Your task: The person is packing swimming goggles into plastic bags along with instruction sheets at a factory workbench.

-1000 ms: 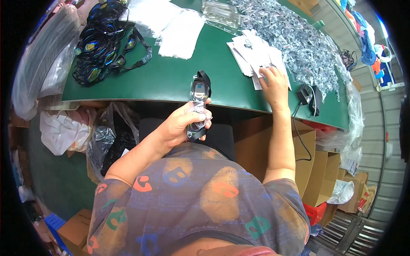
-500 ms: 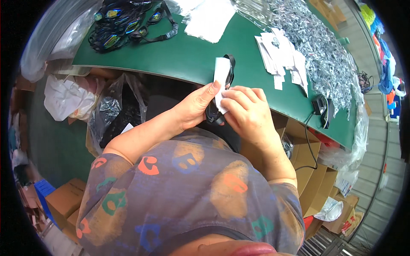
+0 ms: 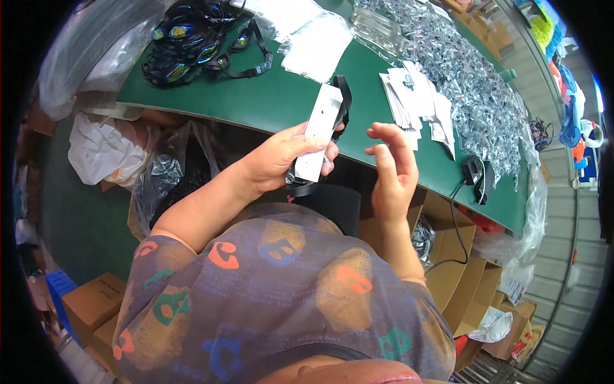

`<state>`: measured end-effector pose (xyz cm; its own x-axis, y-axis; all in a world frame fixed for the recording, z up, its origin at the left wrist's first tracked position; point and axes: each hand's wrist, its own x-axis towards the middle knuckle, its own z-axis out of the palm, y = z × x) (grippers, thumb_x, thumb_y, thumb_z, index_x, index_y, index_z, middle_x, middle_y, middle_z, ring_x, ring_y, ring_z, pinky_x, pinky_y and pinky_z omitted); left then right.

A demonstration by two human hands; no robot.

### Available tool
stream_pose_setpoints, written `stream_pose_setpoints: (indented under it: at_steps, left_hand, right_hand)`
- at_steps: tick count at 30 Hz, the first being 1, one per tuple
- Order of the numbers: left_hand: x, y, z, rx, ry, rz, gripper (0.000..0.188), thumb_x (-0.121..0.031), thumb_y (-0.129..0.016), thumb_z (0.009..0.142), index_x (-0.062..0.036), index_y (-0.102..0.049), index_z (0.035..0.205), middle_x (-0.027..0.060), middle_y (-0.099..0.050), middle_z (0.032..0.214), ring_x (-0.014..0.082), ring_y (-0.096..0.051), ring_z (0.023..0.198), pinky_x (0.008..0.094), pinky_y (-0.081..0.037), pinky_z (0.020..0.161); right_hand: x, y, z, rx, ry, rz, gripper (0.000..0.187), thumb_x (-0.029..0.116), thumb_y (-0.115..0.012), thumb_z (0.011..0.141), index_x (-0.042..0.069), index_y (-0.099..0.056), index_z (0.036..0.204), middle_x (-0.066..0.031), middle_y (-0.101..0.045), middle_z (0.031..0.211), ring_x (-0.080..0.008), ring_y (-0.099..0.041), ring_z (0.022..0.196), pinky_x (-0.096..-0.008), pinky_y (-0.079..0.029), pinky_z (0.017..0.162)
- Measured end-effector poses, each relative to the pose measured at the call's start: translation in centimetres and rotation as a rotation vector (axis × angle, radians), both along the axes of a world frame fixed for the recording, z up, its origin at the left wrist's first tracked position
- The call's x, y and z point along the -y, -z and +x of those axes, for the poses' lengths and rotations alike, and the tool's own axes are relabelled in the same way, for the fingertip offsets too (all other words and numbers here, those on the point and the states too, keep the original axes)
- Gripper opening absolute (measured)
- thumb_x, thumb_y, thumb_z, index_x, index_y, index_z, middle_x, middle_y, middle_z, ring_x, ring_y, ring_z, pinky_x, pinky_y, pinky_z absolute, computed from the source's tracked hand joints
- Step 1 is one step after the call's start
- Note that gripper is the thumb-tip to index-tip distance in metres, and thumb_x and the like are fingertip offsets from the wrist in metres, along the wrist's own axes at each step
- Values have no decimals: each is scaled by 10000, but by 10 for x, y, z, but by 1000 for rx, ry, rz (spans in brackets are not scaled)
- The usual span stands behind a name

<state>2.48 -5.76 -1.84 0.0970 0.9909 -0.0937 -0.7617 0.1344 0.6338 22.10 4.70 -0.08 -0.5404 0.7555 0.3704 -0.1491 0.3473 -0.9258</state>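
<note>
My left hand [image 3: 281, 157] is closed on a pair of swimming goggles [image 3: 346, 105] and a long white card [image 3: 320, 121] lying along them, just off the table's front edge. The black strap loops out past the card's far end, and a dark part shows below its near end. Most of the goggles is hidden by the card and my fingers. To the right, my right hand [image 3: 394, 173] is raised with its fingers apart and bent, and I see nothing in it. Beyond it, a loose stack of white cards [image 3: 400, 105] lies on the green table [image 3: 256, 96].
Mirrored goggles [image 3: 182, 54] are heaped at the far left, with white sheets [image 3: 316, 51] beside them. Many small clear plastic pieces [image 3: 473, 83] cover the right side. A black corded device [image 3: 473, 171] sits at the right edge, above cardboard boxes [image 3: 457, 249].
My right hand has let go of the card and goggles and moved off to the right, its fingers opening. My left hand keeps them, now tilted, with more of the card's face showing.
</note>
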Motion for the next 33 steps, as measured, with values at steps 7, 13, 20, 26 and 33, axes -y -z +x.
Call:
stream_pose_setpoints:
  at_steps: [7,13,20,26,33]
  left_hand:
    - [6,-11,-15,112,117,86,527,-170,-634,994,13,-436,1447,107,-648,1003,183,-681,836,287,-578,761]
    - [2,7,-45,-194,-137,43,535,-180,-618,992,-7,-434,1463,64,-619,970,126,-646,810,247,-559,689]
    - [10,21,1,-344,-39,41,369,-174,-629,997,-43,-498,1316,41,-645,1025,116,-645,868,283,-554,796]
    - [9,10,0,-271,30,-17,406,-117,-557,904,-21,-484,1292,78,-621,961,157,-653,808,298,-579,700]
    - [13,20,-10,-5,86,-47,357,-221,-509,960,-7,-510,1246,131,-633,973,208,-664,773,316,-575,512]
  right_hand:
    - [41,41,-30,-297,-563,-1183,379,290,-698,944,83,-556,1228,-25,-604,957,-200,-633,983,-478,-549,919]
    - [0,12,1,-386,-567,-1011,313,256,-786,859,106,-539,978,-40,-534,917,-256,-614,985,-483,-599,890]
    - [-37,-39,-35,49,-106,369,125,11,-712,894,-16,-621,975,-75,-565,866,-204,-570,804,-321,-472,699]
    - [-39,-10,-57,190,103,557,207,106,-774,887,-6,-647,1005,-89,-581,847,-214,-575,758,-317,-485,683]
    - [-35,12,-61,61,35,167,303,150,-752,944,11,-666,1200,-46,-700,1007,-128,-644,891,-276,-527,812]
